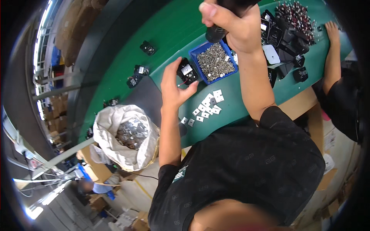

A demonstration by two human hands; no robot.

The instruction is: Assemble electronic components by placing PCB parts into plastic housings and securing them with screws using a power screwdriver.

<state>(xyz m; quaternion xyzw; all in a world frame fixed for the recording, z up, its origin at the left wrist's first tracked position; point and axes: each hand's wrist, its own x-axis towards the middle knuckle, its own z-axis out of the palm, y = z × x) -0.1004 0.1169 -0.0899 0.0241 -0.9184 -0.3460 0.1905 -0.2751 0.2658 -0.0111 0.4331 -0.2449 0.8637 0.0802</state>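
My left hand [173, 85] grips a small black plastic housing [188, 76] by its edges, thumb and fingers on opposite sides. A silvery metal piece and thin red wires show inside the housing. My right hand [244, 29], raised above the table, is wrapped round a black power screwdriver [216, 34], whose upper part is cut off by the frame's edge. Below the screwdriver, a blue tray [199, 69] full of small metal screws stands just right of the housing. Several white square plates [207, 108] with central holes lie loose nearer to me.
A white sack [103, 129] with flat metal pieces stands at the left. More black housings [147, 47] rest on the green belt. On the right are a pile of black parts [287, 48], a heap of small red-and-silver parts [296, 17] and another person's hand [332, 32].
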